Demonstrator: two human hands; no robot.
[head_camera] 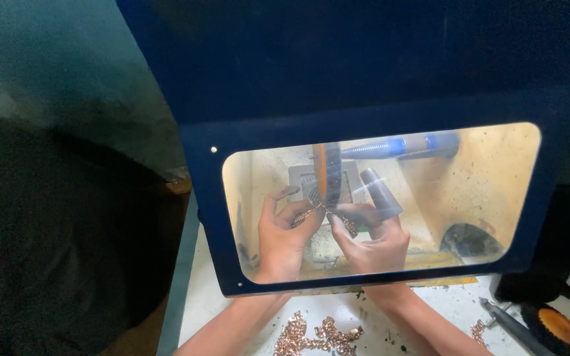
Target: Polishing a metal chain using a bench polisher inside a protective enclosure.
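Behind a clear window in a dark blue guard (390, 118), my left hand (284, 234) and my right hand (371, 240) pinch a copper-coloured chain piece (328, 214) between them. They hold it up against the lower edge of a thin orange polishing wheel (325, 173) standing edge-on. A grey finger guard (380, 192) covers one raised finger of my right hand. Both forearms reach in under the guard's bottom edge.
A heap of copper-coloured chains (316, 337) lies on the white bench (206, 296) in front of the guard. A metal rod tool (510, 324) and a dark disc with an orange centre (559, 326) rest at the right. A blue spindle (404, 145) runs right from the wheel.
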